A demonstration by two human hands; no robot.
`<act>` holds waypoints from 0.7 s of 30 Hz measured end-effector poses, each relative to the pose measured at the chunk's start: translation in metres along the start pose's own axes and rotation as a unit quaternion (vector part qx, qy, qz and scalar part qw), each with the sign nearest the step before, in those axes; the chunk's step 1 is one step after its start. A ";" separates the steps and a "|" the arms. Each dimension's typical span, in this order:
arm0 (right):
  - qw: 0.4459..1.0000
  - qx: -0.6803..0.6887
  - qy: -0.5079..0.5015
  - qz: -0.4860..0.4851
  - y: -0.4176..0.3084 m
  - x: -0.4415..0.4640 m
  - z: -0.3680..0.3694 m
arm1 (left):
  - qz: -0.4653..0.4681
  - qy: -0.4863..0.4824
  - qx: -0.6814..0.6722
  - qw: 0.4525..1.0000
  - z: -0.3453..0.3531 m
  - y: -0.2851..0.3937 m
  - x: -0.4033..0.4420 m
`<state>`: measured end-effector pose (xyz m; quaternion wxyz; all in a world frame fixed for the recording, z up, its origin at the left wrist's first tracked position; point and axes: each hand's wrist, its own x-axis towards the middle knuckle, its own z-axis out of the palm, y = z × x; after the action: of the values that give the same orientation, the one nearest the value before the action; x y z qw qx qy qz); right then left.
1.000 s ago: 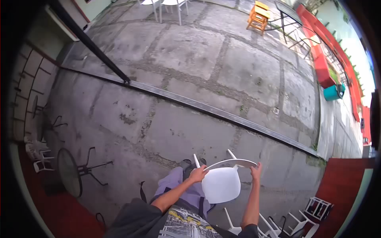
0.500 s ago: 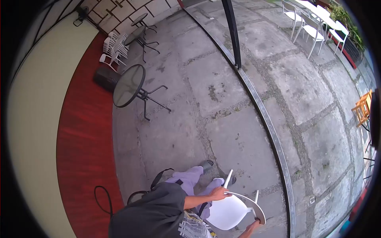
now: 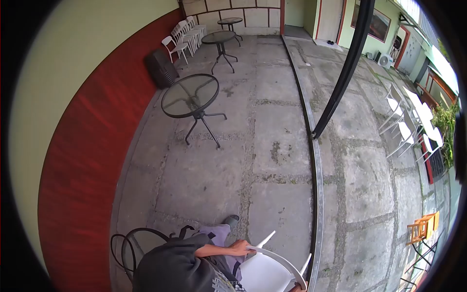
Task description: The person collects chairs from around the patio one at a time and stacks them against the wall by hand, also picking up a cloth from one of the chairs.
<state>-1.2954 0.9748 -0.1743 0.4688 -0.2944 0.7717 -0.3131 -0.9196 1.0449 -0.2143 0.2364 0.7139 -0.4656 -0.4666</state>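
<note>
A white chair (image 3: 263, 273) is in front of my body at the bottom of the head view, tilted, with its backrest curving away from me and two legs showing. My left hand (image 3: 239, 247) is closed around the near end of the backrest's top rail. At the other end of that rail is my right hand (image 3: 298, 288), wrapped around it and partly cut off by the frame's lower edge. Part of the seat and the remaining legs are hidden below the frame.
Several glass-topped round tables (image 3: 190, 96) line the left side, beside a black speaker (image 3: 161, 69) and stacked white chairs (image 3: 187, 36). A black post (image 3: 343, 73) rises from a metal floor rail (image 3: 318, 194). An orange wooden stool (image 3: 424, 228) stands at right.
My view has lifted and turned, so more of the far doorway and wall shows. The chair stays in both hands and appears lower in the frame. One foot now shows instead of two.
</note>
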 end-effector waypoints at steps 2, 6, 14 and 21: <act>0.999 -0.009 -0.019 -0.031 -0.041 0.000 0.033 | -0.039 0.012 -0.028 0.999 -0.032 0.010 0.011; 0.994 -0.033 -0.057 -0.087 -0.124 -0.004 0.096 | -0.061 0.061 -0.158 0.984 -0.137 0.063 0.013; 0.944 -0.158 -0.181 -0.225 -0.287 -0.021 0.230 | 0.017 0.245 -0.427 0.870 -0.343 0.087 0.058; 0.852 -0.224 -0.339 -0.331 -0.407 -0.068 0.429 | 0.185 0.330 -0.485 0.788 -0.445 0.085 0.124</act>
<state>-0.8144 0.6804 0.0152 0.4916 -0.7174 0.4704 -0.1495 -0.5469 0.8531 -0.0024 0.7730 0.5156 -0.1949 -0.3140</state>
